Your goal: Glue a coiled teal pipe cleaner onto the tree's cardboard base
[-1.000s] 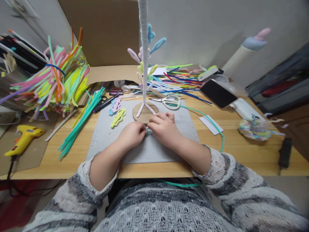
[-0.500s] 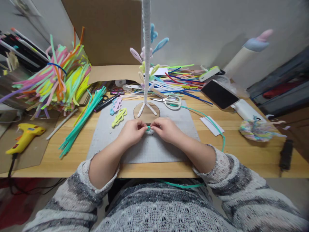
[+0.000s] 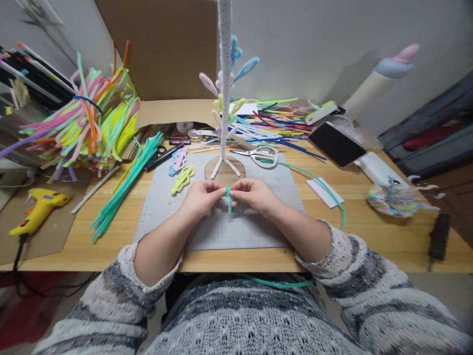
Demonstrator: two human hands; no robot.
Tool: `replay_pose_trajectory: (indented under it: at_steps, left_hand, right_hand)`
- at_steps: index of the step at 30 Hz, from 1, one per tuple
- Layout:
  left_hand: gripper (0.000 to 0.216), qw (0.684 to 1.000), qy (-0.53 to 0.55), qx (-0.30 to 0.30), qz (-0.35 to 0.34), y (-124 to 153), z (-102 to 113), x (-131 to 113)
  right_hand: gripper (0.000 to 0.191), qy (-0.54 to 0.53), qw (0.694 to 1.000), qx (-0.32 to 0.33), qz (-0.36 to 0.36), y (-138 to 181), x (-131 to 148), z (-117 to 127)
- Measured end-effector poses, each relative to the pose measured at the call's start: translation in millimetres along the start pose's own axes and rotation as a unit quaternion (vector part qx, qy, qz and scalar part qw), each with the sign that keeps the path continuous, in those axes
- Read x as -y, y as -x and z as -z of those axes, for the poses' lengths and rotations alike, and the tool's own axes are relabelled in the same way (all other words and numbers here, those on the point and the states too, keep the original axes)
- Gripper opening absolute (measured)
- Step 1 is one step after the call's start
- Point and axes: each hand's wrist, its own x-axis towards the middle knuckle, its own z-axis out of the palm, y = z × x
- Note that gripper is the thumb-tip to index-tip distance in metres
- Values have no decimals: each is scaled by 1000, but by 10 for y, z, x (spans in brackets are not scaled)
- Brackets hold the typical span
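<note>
Between my two hands is a green pipe cleaner point(image 3: 229, 204), bent at its top, with a short end hanging straight down. My left hand point(image 3: 203, 198) pinches its left side with thumb and forefinger. My right hand point(image 3: 254, 196) is closed on it from the other side, fingertips almost meeting the left ones. Both hands are over the grey cutting mat point(image 3: 244, 234). Just beyond them stands a white wrapped stem point(image 3: 224, 98) on a round wooden base point(image 3: 221, 170). Yellow-green bent pipe cleaner shapes point(image 3: 183, 180) lie left of the base.
White-handled scissors point(image 3: 264, 157) lie right of the stem. Loose green pipe cleaners point(image 3: 127, 190) and a yellow glue gun point(image 3: 39, 209) are at left. A phone point(image 3: 337, 144) rests at right. Behind the stem are coloured pipe cleaners point(image 3: 266, 130) and looped flower shapes point(image 3: 247, 68).
The green pipe cleaner has turned between my fingers, so a short end now points down towards me. My hands have shifted only slightly.
</note>
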Motion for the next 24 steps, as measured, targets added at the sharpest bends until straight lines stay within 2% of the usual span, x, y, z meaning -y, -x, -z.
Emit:
replay_pose_trajectory:
  at_steps: [4,9,17,24]
  left_hand:
    - [30,1000,23,-13,-13,-12,-25,36]
    - [27,996,-1,-56,-63,-14,-62,81]
    - [29,995,70,-54,-47,-9,-121,100]
    - [30,992,87,-73,-56,-14,-116,119]
  right_hand:
    - [30,-37,999,-6,-11,0,-9,-22]
    - [32,-41,999,-17,-11,-17,-36,-20]
    - [37,-79,995,-55,-22,-26,-54,-66]
    - [37,-57,995,-82,-13,-37,-52,-54]
